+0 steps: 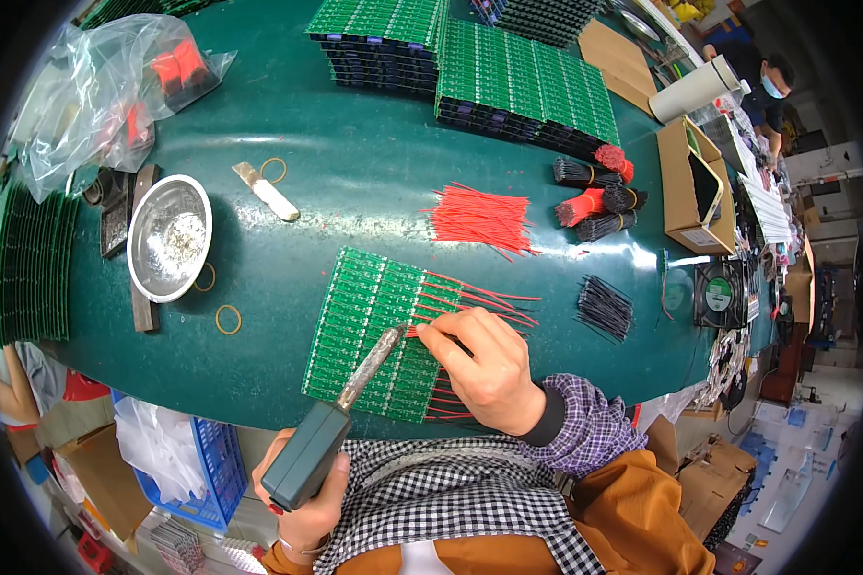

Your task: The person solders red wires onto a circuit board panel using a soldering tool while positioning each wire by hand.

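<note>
My left hand (309, 508) is wrapped round the dark green handle of a soldering gun (321, 441). Its metal tip reaches to a green circuit board panel (355, 321) on the table, close beside the fingertips of my right hand (489, 369). Those fingers are pinched on a red wire (415, 332) at the panel. More red wires stick out from the panel's right side, above and below my right hand, which hides part of them. Beyond the panel lies a pile of loose red wires (479, 218), and to the right a bunch of black wires (604, 309).
Stacked circuit boards (527, 81) stand at the back. Left are a metal bowl (170, 238), a plastic bag (115, 96) and a white-wrapped stick (267, 192). At right are tied wire bundles (594, 196), a cardboard box (695, 192) and a fan (719, 293). A co-worker (762, 86) is farther off.
</note>
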Motion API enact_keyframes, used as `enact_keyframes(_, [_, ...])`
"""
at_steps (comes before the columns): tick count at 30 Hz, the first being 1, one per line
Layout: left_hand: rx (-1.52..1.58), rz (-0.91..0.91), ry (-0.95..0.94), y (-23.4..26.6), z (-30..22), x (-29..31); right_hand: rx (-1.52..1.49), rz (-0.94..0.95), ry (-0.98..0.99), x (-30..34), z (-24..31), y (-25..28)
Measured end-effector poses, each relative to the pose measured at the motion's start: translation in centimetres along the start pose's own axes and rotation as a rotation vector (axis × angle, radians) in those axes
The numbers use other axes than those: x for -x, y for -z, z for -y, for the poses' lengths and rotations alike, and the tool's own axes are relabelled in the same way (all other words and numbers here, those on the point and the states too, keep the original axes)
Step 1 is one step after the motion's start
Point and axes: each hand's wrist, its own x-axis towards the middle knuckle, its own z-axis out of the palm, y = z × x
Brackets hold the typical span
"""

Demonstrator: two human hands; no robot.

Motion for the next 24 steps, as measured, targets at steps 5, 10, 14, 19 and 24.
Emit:
enact_keyframes(5, [-0.004,0.018,-0.006,0.0,-0.1,-0.1,0.009,0.012,0.000,0.0,0.1,0.1])
enact_keyframes(10, [-0.027,0.007,-0.068,0.1,0.1,0.0,0.022,0.015,0.013,0.0,0.0,0.0])
enact_keyframes(14, [0.058,-0.022,0.030,0.3,0.7,0.8,0.027,0.019,0.027,0.0,0.0,0.0])
enact_keyframes(19, [0.075,0.044,0.007,0.9,1.5,1.2,0.040,0.010,0.025,0.2,0.0,-0.1])
enact_keyframes(24, [0.068,0.035,-0.037,0.7,0.6,1.0,0.029,-0.012,0.026,0.3,0.0,-0.3])
